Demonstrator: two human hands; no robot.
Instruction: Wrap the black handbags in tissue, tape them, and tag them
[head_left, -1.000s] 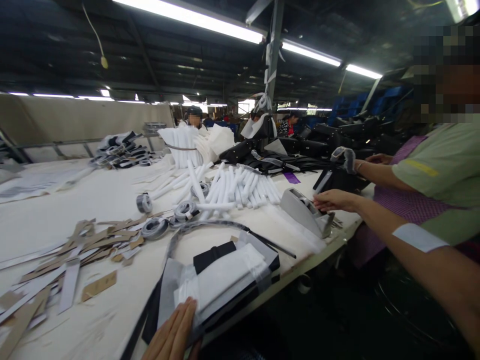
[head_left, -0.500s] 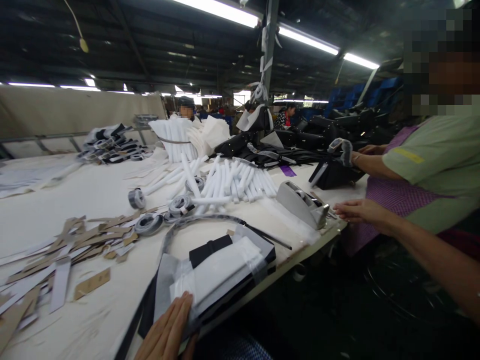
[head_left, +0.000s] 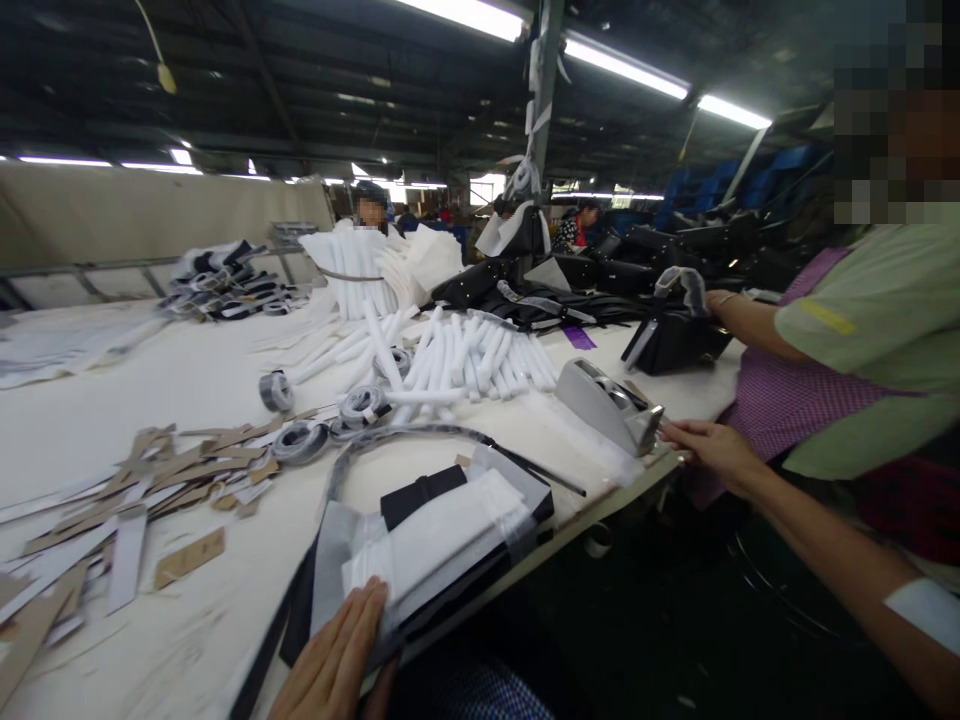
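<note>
A black bag (head_left: 450,600) with a long strap lies at the table's front edge, partly wrapped in white sheet and clear plastic (head_left: 442,545). My left hand (head_left: 337,650) presses its near left corner, fingers on top and thumb low at the front edge. To the right, a grey tape dispenser (head_left: 600,400) stands at the table edge. Right at its cutting end, my right hand (head_left: 712,450) is closed in a pinch; the clear tape in it is hardly visible. The bag's strap (head_left: 420,432) curves behind it, in a clear sleeve.
Cardboard strips (head_left: 150,490) litter the left side. Rolled straps (head_left: 300,442) and white foam tubes (head_left: 480,355) lie behind the bag. Black bags (head_left: 540,290) are heaped farther back. At right, a co-worker in a checked apron (head_left: 795,380) handles another black bag (head_left: 667,340).
My right hand has moved slightly left and down to the dispenser's cutting end, and its fingers have closed into a pinch. My left hand stays on the bag.
</note>
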